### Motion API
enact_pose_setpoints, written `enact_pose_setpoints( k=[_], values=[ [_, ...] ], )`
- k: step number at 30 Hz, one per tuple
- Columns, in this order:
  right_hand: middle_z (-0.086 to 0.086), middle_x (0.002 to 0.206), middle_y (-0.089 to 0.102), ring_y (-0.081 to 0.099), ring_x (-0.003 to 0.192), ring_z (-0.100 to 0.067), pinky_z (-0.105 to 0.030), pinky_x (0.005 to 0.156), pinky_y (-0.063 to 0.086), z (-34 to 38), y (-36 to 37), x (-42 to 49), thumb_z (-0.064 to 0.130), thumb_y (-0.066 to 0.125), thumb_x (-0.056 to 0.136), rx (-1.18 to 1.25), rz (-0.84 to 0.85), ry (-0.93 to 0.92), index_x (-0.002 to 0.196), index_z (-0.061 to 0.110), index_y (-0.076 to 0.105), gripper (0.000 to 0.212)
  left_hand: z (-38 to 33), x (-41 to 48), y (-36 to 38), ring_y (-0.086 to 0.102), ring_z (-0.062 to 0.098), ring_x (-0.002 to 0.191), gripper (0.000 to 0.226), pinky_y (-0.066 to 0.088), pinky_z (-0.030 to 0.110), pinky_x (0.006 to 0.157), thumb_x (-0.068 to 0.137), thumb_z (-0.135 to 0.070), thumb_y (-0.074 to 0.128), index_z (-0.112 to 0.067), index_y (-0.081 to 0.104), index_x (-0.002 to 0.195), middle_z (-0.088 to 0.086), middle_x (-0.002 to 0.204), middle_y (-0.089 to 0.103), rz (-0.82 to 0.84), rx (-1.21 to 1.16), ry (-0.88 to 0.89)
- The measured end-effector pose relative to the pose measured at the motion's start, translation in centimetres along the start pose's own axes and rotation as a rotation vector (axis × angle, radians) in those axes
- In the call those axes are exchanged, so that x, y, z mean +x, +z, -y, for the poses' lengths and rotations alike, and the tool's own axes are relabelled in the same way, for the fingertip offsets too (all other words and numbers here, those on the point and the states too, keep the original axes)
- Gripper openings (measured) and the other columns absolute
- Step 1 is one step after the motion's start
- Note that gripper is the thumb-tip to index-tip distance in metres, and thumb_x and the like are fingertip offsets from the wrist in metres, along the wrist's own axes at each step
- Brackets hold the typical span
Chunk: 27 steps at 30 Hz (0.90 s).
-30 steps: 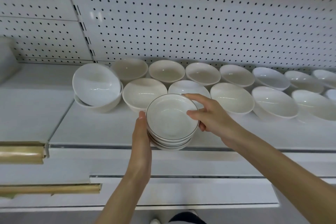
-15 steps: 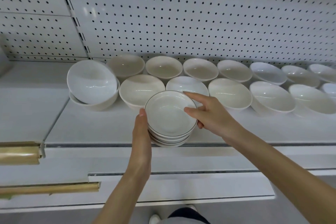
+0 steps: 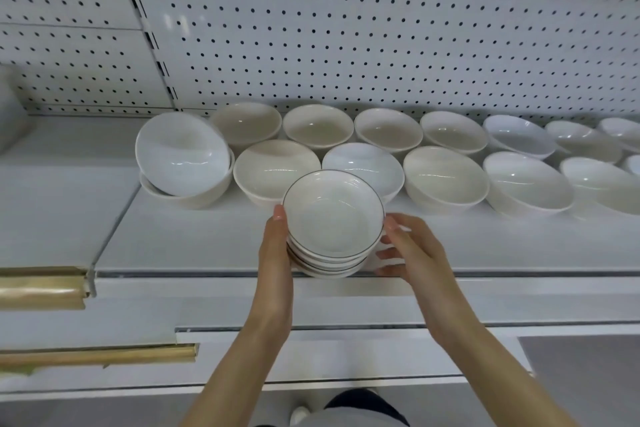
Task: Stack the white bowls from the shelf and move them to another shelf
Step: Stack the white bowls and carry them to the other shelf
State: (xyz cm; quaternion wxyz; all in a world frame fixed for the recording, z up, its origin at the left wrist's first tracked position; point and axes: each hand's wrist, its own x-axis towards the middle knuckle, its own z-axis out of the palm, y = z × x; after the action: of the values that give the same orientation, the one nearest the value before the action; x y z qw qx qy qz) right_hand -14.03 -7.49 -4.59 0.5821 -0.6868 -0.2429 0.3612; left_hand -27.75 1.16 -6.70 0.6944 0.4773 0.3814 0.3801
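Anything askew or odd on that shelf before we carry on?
Yes: at the row's left end, a large glossy white bowl sits tilted in the white bowl beneath it, not nested flat. The dark-rimmed white bowl stack looks neatly nested.

Stack of small white bowls with thin dark rims, centre frame: glazed ceramic by the look, smooth, soft sheen. Larger white and cream round bowls in rows behind: same glazed look, glossier, with bright streaks of reflected light. White pegboard back panel: painted, smooth, faint glare patches at upper centre. White shelf board: flat, matt. Gold-coloured strips, lower left: metallic, satin shine.
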Motion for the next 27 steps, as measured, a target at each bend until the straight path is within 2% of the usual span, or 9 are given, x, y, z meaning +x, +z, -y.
enact_pose_setpoints(
  k=[2,4,7,10,15,19,23,25,27],
  values=[
    [-0.004,0.11,0.067,0.067,0.096,-0.017,-0.032,0.087,0.053,-1.0,0.4,-0.4,0.042,0.053,0.091,0.086,0.055,0.057,0.117,0.02,0.061,0.034,0.0,0.0,0.1,0.052,0.003,0.123,0.064,0.035,0.037,0.11,0.082,-0.068,0.03,-0.036,0.052,0.132,-0.014,0.13,0.06,0.001,-0.009,0.001],
    [-0.001,0.116,0.068,0.065,0.106,-0.016,-0.034,0.095,0.05,-1.0,0.9,-0.5,0.051,0.051,0.087,0.147,0.11,0.07,0.121,0.019,0.061,0.047,-0.2,-0.1,0.2,0.052,0.005,0.123,0.064,0.037,0.039,0.11,0.083,-0.068,0.03,-0.035,0.052,0.133,-0.012,0.13,0.061,-0.002,-0.021,0.006],
    [0.005,0.119,0.068,0.063,0.111,-0.012,-0.033,0.096,0.049,-0.7,1.7,-0.3,0.06,0.048,0.078,0.224,0.148,0.062,0.124,0.024,0.06,0.06,-0.5,-0.3,0.5,0.058,0.005,0.117,0.058,0.045,0.036,0.099,0.088,-0.067,0.03,-0.034,0.056,0.128,-0.011,0.123,0.065,0.001,-0.04,0.017],
    [0.007,0.117,0.069,0.062,0.112,-0.012,-0.033,0.095,0.049,-0.7,2.5,-0.3,0.054,0.042,0.091,0.312,0.136,0.073,0.119,0.029,0.063,0.044,-0.7,-0.4,0.8,0.063,0.003,0.107,0.049,0.048,0.03,0.085,0.094,-0.055,0.024,-0.034,0.059,0.121,-0.011,0.114,0.07,-0.004,-0.059,0.025],
    [0.009,0.124,0.066,0.056,0.121,-0.01,-0.04,0.107,0.04,-0.6,3.7,-0.2,0.058,0.036,0.092,0.405,0.13,0.104,0.125,0.032,0.061,0.049,-0.9,-0.5,0.9,0.061,0.007,0.114,0.05,0.047,0.035,0.092,0.102,-0.046,0.018,-0.028,0.058,0.126,-0.007,0.118,0.069,-0.024,-0.106,0.018],
    [0.008,0.123,0.066,0.058,0.119,-0.007,-0.034,0.103,0.04,-0.3,4.3,-0.6,0.06,0.046,0.08,0.472,0.142,0.101,0.125,0.027,0.059,0.057,-1.2,-0.9,1.6,0.061,0.007,0.113,0.047,0.044,0.034,0.1,0.102,-0.045,0.022,-0.027,0.062,0.119,-0.007,0.116,0.07,-0.046,-0.165,0.017],
    [-0.003,0.124,0.066,0.059,0.119,-0.017,-0.038,0.103,0.043,-0.3,4.2,-1.1,0.051,0.065,0.077,0.546,0.112,0.126,0.128,0.018,0.057,0.061,-1.2,-2.1,2.5,0.065,0.008,0.105,0.042,0.046,0.028,0.092,0.102,-0.04,0.026,-0.025,0.065,0.109,-0.005,0.107,0.073,-0.068,-0.205,0.04],
    [-0.004,0.123,0.066,0.059,0.118,-0.02,-0.04,0.103,0.044,-0.5,3.7,-1.6,0.048,0.07,0.07,0.552,0.098,0.127,0.126,0.019,0.058,0.064,-0.9,-2.8,2.9,0.066,0.01,0.105,0.039,0.049,0.028,0.09,0.101,-0.041,0.033,-0.022,0.065,0.112,-0.002,0.109,0.072,-0.076,-0.217,0.035],
    [-0.004,0.122,0.066,0.06,0.117,-0.02,-0.04,0.103,0.045,-0.8,2.7,-2.1,0.046,0.073,0.068,0.554,0.101,0.122,0.125,0.02,0.058,0.064,-0.7,-3.6,3.5,0.062,0.016,0.113,0.043,0.046,0.037,0.1,0.093,-0.047,0.047,-0.019,0.06,0.123,0.003,0.119,0.068,-0.082,-0.209,0.026]
  ],
)
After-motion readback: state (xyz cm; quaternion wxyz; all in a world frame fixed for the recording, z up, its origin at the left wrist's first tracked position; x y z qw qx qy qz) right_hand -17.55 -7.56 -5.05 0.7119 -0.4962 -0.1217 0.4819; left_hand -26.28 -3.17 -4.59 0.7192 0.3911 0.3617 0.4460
